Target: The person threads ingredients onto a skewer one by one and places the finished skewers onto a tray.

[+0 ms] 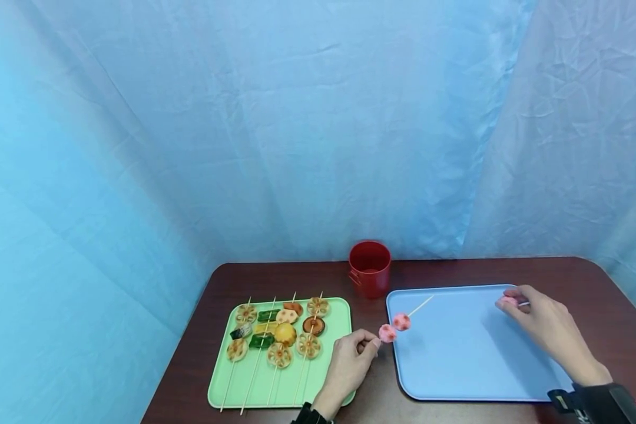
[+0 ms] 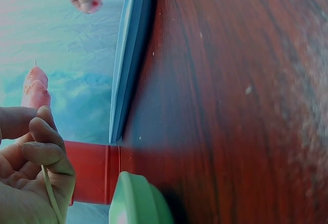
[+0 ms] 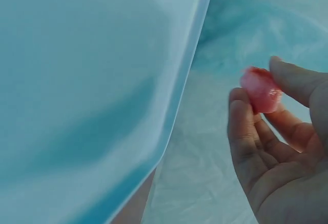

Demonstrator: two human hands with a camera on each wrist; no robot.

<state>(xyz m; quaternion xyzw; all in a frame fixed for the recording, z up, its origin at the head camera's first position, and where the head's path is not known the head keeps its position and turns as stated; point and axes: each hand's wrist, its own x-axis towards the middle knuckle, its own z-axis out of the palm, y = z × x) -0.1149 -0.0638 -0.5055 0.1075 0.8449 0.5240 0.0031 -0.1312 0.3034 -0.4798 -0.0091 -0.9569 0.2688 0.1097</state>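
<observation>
My left hand (image 1: 350, 360) grips a wooden skewer (image 1: 421, 305) that carries two pink balls (image 1: 401, 321) with reddish marks. The skewer slants up and right over the left edge of the blue tray (image 1: 471, 353). In the left wrist view, its lower stick (image 2: 50, 193) runs across the palm. My right hand (image 1: 553, 321) pinches a single pink ball (image 3: 261, 89) between thumb and fingers, above the tray's far right side. To the left, a green tray (image 1: 216, 386) bears several skewers of toy-like food, including lotus root slices (image 1: 279, 355).
A red mug (image 1: 370, 277) stands at the back of the dark wooden table (image 1: 191, 377), between the two trays. Light blue cloth (image 1: 297, 129) hangs behind the table and on both sides.
</observation>
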